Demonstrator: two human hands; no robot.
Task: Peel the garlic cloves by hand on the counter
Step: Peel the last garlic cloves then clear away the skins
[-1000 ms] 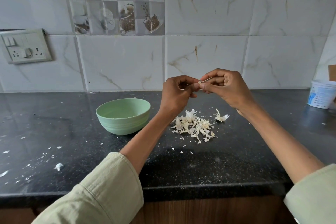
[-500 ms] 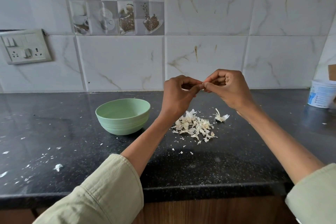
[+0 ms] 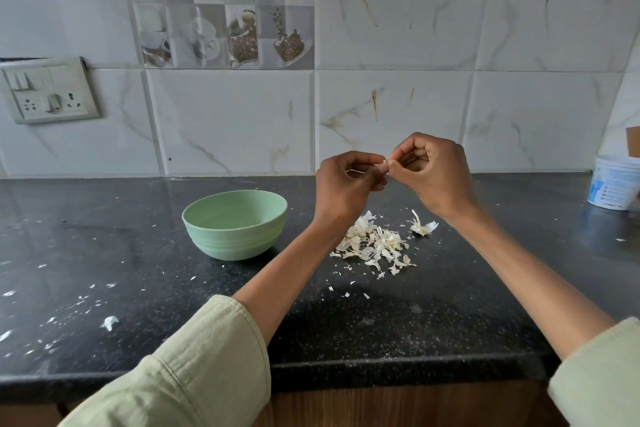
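Both hands are raised above the black counter (image 3: 138,288), fingertips meeting. My left hand (image 3: 343,189) pinches a small garlic clove (image 3: 382,166), mostly hidden by the fingers. My right hand (image 3: 433,173) pinches the clove's skin at the same spot with thumb and forefinger. Below the hands lies a pile of pale garlic peels (image 3: 374,244), and a larger loose husk (image 3: 422,227) sits just right of it. A light green bowl (image 3: 235,222) stands to the left of the pile.
A white plastic tub (image 3: 614,185) stands at the far right by the wall. Small peel flakes (image 3: 109,322) are scattered over the counter's left side. A switch and socket plate (image 3: 48,92) is on the tiled wall at left. The counter's front edge runs across the bottom.
The thin strip of skin that stuck out between the hands a second ago is gone from view. Both hands have stayed together at the same height with small finger shifts.
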